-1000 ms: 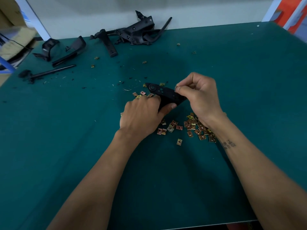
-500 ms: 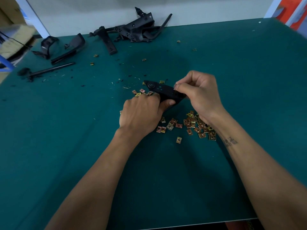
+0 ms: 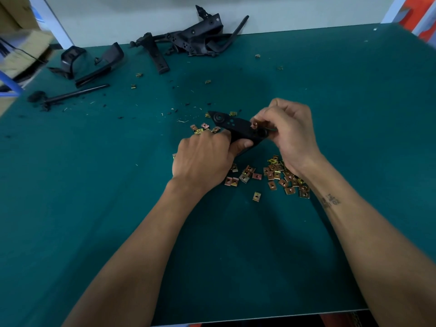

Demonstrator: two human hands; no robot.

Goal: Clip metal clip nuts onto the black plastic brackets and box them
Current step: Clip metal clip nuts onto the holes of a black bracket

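My left hand point(image 3: 205, 159) grips the near part of a black plastic bracket point(image 3: 236, 127) held just above the green table point(image 3: 94, 185). At the bracket's right end my right hand point(image 3: 289, 133) pinches a brass-coloured clip nut point(image 3: 254, 124) against its edge. A loose pile of several clip nuts point(image 3: 283, 178) lies under and beside my right wrist. A few more clip nuts point(image 3: 200, 128) lie past my left knuckles.
Other black plastic brackets point(image 3: 195, 38) are heaped at the table's far edge by the wall. Two curved black parts point(image 3: 94, 60) and a thin black rod point(image 3: 75, 93) lie far left. Stray nuts and black shavings dot the far middle. Cardboard boxes point(image 3: 21, 53) stand off the left edge.
My right hand has opened slightly from a tight fist over the bracket's end, and the clip nut now shows between its fingertips. My left hand keeps its hold.
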